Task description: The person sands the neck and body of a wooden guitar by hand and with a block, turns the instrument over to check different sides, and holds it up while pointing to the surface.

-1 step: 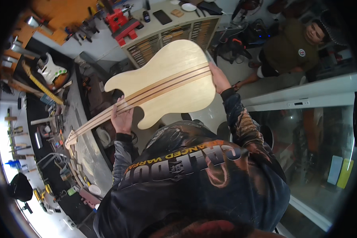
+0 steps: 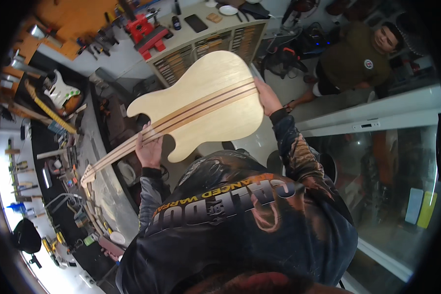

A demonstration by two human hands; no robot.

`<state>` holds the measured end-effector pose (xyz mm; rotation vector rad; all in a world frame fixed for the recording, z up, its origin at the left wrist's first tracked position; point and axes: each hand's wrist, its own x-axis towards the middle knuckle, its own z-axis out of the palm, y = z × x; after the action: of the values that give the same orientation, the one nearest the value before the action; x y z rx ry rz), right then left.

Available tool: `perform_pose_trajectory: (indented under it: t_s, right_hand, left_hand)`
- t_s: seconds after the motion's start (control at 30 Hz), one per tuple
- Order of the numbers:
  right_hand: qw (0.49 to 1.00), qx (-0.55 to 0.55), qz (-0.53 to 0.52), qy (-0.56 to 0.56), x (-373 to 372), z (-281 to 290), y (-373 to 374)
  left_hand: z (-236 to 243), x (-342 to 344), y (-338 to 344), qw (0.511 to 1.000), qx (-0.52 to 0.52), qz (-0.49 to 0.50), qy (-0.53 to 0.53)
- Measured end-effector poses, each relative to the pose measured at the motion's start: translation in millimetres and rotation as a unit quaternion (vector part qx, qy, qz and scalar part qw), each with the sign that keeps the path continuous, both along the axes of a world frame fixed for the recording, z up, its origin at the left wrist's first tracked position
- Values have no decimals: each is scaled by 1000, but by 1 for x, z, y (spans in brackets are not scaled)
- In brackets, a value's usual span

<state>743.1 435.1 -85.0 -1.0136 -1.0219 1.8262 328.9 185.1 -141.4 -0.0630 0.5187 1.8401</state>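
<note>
An unfinished pale wooden guitar (image 2: 206,108) with dark striped laminations along body and neck lies across the view, its headstock (image 2: 87,176) reaching over the left bench. My left hand (image 2: 149,149) holds the neck where it meets the body, fingers curled around it. My right hand (image 2: 268,98) grips the right edge of the body, thumb along the rim.
Cluttered bench (image 2: 110,196) at left, white electric guitar (image 2: 59,93), red vise (image 2: 152,41) on a drawer cabinet (image 2: 171,68), glass door (image 2: 367,166) at right. A person (image 2: 353,63) sits at upper right; another person's hand (image 2: 112,252) shows at lower left.
The guitar and surroundings appear shifted very slightly in the picture. Both my hands keep the same hold on the guitar.
</note>
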Motion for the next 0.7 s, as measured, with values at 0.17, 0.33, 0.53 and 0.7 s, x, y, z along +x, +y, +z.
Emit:
perform_pose_trajectory:
  t_s: [0.17,0.33,0.53,0.7]
  right_hand:
    - [993,104,15,-47,1,14,-3]
    - [999,17,20,40,1,15,-1]
    - [998,-26,8,50,8,2,4]
    - [998,-51,23,26,15,-19,11]
  left_hand:
    - [-9,-4,1,1000,-22,4,0]
    - [-8,-1,4,998,-44,-1,47]
    - [8,5,7,995,-60,1,83]
    - [32,14,6,991,-60,17,119]
